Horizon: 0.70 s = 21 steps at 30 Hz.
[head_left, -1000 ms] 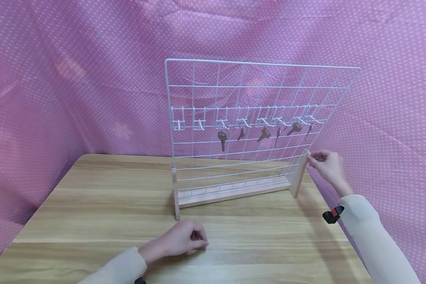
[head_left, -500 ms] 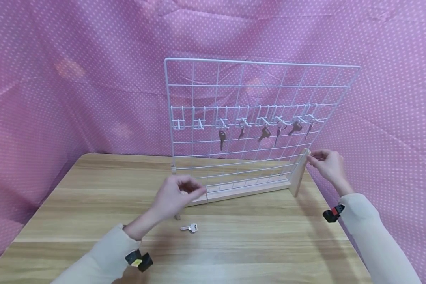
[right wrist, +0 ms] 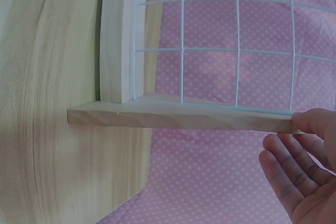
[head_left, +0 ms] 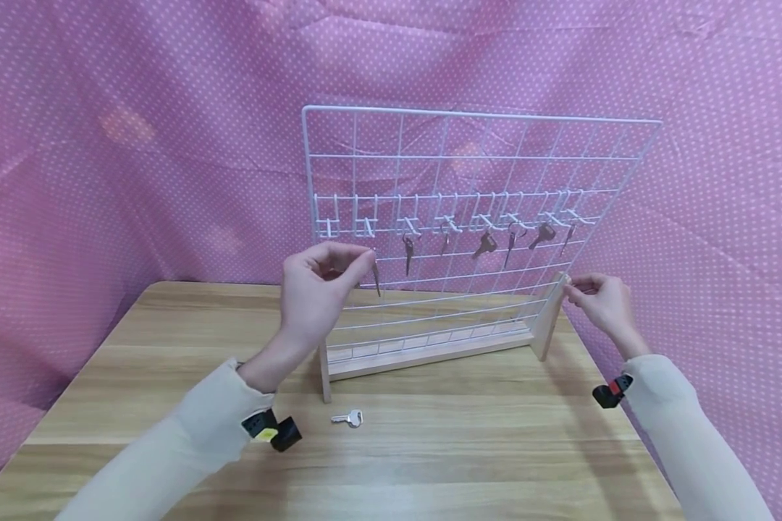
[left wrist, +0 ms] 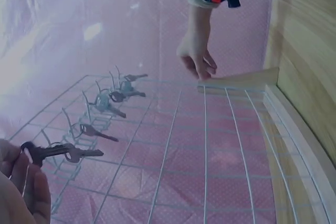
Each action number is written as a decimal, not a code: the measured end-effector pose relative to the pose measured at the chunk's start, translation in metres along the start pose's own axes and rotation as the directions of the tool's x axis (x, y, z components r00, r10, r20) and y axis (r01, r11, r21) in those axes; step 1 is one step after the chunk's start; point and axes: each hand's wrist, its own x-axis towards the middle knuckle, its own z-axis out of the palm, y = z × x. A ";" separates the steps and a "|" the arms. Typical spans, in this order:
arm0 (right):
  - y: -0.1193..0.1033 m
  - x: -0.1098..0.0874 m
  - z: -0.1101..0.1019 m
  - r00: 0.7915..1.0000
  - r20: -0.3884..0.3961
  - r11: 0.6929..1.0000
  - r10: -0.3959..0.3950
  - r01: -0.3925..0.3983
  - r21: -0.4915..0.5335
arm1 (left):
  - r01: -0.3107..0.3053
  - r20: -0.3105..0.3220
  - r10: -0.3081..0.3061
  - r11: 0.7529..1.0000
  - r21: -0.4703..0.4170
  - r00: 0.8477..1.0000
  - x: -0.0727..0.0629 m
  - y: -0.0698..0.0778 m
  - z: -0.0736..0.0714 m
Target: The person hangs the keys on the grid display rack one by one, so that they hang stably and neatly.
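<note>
My left hand (head_left: 318, 293) pinches a key (head_left: 376, 278) by its top between thumb and fingers, its blade pointing down. It is just below a bare white hook (head_left: 366, 227), the second from the left on the wire grid rack (head_left: 482, 113). In the left wrist view the held key (left wrist: 48, 151) overlaps a hanging one. My right hand (head_left: 602, 307) pinches the top end of the rack's right wooden side post (head_left: 547, 322); the right wrist view shows the thumb on that post's tip. Several keys (head_left: 409, 255) dangle from the hooks further right.
One more key (head_left: 348, 418) lies on the wooden table (head_left: 137, 405) in front of the rack's left foot (head_left: 325, 373). The leftmost hook (head_left: 329, 228) is bare. A pink dotted curtain (head_left: 169, 145) hangs close behind and beside the table.
My left hand has risen from the tabletop to just under the hooks with a key in its fingers, uncovering the key on the table. The right hand has stayed at the post.
</note>
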 end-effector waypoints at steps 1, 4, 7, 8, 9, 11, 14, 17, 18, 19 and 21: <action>0.000 0.000 0.000 1.000 -0.004 1.000 0.000 0.000 -0.001 | 0.008 -0.029 -0.009 1.000 -0.022 1.000 0.001 0.000 0.003; 0.001 0.000 0.000 1.000 -0.013 1.000 0.000 0.000 -0.003 | 0.028 -0.106 -0.040 0.993 -0.117 0.994 0.005 -0.001 0.011; 0.001 0.000 0.000 1.000 -0.019 1.000 -0.002 0.001 -0.004 | 0.015 -0.157 -0.047 0.980 -0.198 0.986 0.008 -0.002 0.018; 0.001 0.000 0.000 1.000 -0.021 1.000 -0.001 0.001 -0.006 | 0.008 -0.166 -0.045 0.977 -0.215 0.985 0.008 -0.002 0.019; 0.001 0.001 0.000 1.000 -0.023 1.000 -0.002 0.002 -0.007 | 0.001 -0.174 -0.041 0.974 -0.225 0.984 0.008 -0.002 0.021; 0.001 0.001 0.000 1.000 -0.029 1.000 -0.003 0.003 -0.007 | -0.006 -0.180 -0.036 0.974 -0.225 0.983 0.007 -0.002 0.023; 0.001 0.001 0.001 1.000 -0.028 1.000 -0.006 0.006 -0.001 | -0.014 -0.185 -0.027 0.976 -0.219 0.982 0.005 -0.002 0.024; 0.001 0.001 0.001 1.000 -0.023 1.000 -0.004 0.004 0.006 | -0.020 -0.193 -0.022 0.976 -0.215 0.981 0.005 -0.003 0.025; 0.001 0.001 0.001 1.000 -0.023 1.000 -0.003 0.003 0.007 | -0.019 -0.196 -0.024 0.976 -0.215 0.980 0.005 -0.004 0.025; 0.002 0.001 0.001 1.000 -0.023 1.000 -0.002 0.002 0.009 | -0.017 -0.198 -0.025 0.977 -0.211 0.980 0.006 -0.004 0.025; 0.002 0.001 0.001 1.000 -0.025 1.000 -0.001 0.001 0.011 | -0.012 -0.199 -0.032 0.977 -0.214 0.979 0.007 -0.005 0.026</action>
